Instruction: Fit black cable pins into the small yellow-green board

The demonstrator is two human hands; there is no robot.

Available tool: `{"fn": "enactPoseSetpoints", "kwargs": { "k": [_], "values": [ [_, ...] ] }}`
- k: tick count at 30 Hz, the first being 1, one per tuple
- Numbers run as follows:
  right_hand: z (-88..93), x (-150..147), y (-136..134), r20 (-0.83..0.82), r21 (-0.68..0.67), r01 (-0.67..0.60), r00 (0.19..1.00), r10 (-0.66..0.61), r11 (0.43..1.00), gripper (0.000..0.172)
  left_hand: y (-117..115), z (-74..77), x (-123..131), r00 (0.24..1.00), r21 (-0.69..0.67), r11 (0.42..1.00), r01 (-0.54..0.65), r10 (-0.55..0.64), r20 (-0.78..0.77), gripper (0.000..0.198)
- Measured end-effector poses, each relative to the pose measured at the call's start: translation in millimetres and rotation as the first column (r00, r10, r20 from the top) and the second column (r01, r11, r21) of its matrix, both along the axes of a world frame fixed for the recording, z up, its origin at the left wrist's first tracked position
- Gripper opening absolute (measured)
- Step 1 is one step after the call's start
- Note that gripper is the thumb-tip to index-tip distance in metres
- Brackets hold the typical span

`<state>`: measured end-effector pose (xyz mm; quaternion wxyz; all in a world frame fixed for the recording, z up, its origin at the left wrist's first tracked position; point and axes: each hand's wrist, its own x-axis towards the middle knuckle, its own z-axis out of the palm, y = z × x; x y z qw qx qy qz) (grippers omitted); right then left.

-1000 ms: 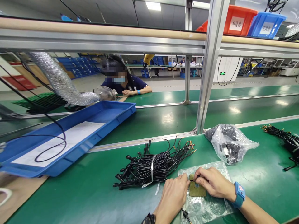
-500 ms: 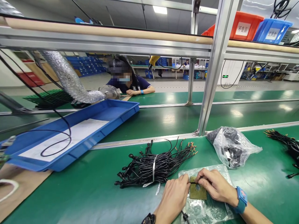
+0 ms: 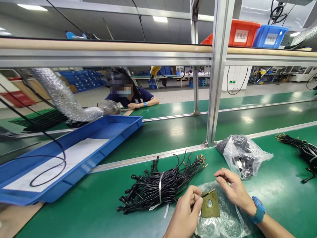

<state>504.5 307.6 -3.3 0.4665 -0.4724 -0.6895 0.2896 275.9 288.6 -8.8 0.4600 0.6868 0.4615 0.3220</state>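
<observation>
Through the head camera, from my distant seat, I am watching the left hand [image 3: 187, 211] pinching a thin black cable with a yellowish tip [image 3: 208, 192] between thumb and fingers. The tip is sticking out to the upper right, above the edge of a flat, olive-green square pad with a round hole [image 3: 214, 211]. That pad is lying on a clear, crinkled plastic sheet [image 3: 210, 228] on the green, glossy table [image 3: 81, 218].

The right hand [image 3: 234, 190] is hovering just beyond the cable's tip, apart from it, thumb and forefinger drawn together. A small dark speck is showing at those fingertips; I cannot tell whether they are gripping it. A blue wristband [image 3: 259, 211] is circling that wrist.

A tied bundle of black cables with copper-coloured ends [image 3: 170, 185] is lying just beyond the left hand. A clear plastic bag of dark items [image 3: 244, 155] is sitting beyond the right one.
</observation>
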Motion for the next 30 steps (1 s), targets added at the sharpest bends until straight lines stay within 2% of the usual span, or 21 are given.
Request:
{"fn": "enactPoseSetpoints", "kwargs": {
  "k": [4,7,12,18,23,30],
  "values": [
    [4.3,-6.3,-1.6,0.009,-0.027,-0.110,0.994,0.110,0.994,0.027,-4.7,3.7,3.1,0.976,-0.054,0.997,0.055,-0.042,0.216,0.035],
    [7.3,-10.6,-5.1,-0.025,-0.089,-0.196,0.981,0.194,0.977,0.028,-11.3,5.9,8.6,0.967,-0.012,1.000,-0.001,0.004,0.256,0.047],
    [6.3,-13.5,-9.0,-0.205,-0.239,-0.304,0.944,0.258,0.922,0.036,-19.3,10.8,13.2,0.969,0.136,0.984,-0.111,0.077,0.234,0.042],
    [6.3,-16.4,-13.5,-0.424,-0.336,-0.434,0.862,0.278,0.836,0.043,-17.9,16.5,8.5,0.975,0.289,0.950,-0.118,0.056,0.216,0.035],
    [5.6,-18.2,-18.6,-0.511,-0.357,-0.521,0.804,0.304,0.775,0.043,-14.6,15.7,10.7,0.978,0.256,0.955,-0.152,0.107,0.180,0.027],
    [7.3,-18.8,-19.2,-0.531,-0.354,-0.511,0.799,0.281,0.784,0.042,-13.9,13.2,11.5,0.985,0.240,0.961,-0.140,0.111,0.130,0.026]
  ]
}}
